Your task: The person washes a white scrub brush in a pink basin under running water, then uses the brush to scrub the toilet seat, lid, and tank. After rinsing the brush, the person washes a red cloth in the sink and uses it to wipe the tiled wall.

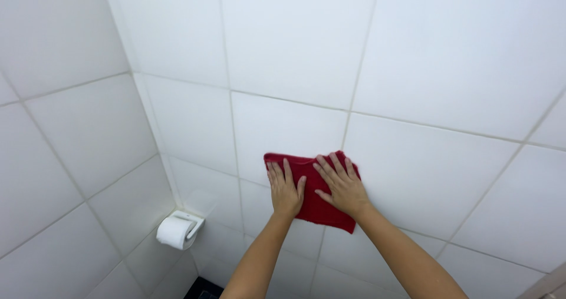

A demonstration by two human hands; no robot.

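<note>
Both of your hands lay flat on a red cloth (312,190), pressing it against the white tiled wall (424,69): the left hand (285,192) on its near half, the right hand (342,186) beside it, fingers spread, neither grip closed around the fabric. You looked mid-wipe. The next stroke would call for even pressure and keeping the cloth from slipping. A toilet roll (174,232) hung low in the corner.

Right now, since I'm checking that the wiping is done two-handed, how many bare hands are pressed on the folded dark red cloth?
2. The left hand lies flat on the folded dark red cloth at its left part; the right hand lies flat on its right part, against the white tiled wall.
</note>
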